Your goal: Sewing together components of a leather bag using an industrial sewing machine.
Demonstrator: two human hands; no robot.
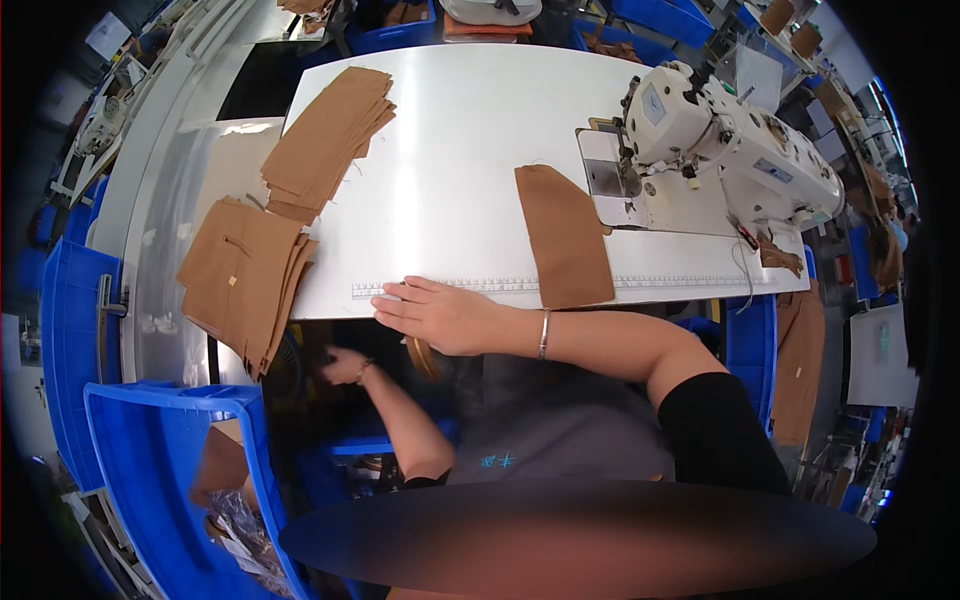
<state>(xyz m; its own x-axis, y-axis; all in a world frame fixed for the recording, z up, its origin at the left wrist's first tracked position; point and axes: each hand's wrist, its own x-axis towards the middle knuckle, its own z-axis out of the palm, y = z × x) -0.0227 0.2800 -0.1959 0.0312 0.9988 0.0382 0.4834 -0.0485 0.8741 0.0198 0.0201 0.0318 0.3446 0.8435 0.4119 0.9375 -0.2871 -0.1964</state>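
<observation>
My right hand (440, 314) lies palm down on the front edge of the white table, fingers stretched out over the printed ruler strip. From under its palm a narrow brown fabric piece (422, 356) hangs over the edge; most of that piece is hidden. Below the tabletop, my left hand (346, 366) reaches into a shadowed space at the left. Its fingers are dark and blurred, so what they touch does not show. To the right of my right hand, a single brown fabric panel (565, 240) lies flat across the ruler, its upper end cut at an angle.
A white sewing machine (720, 140) stands at the table's right. Two stacks of brown fabric panels, one upper (325, 140) and one lower (240, 275), lie at the left, the lower overhanging the edge. A blue bin (170, 395) with plastic-wrapped contents stands at lower left.
</observation>
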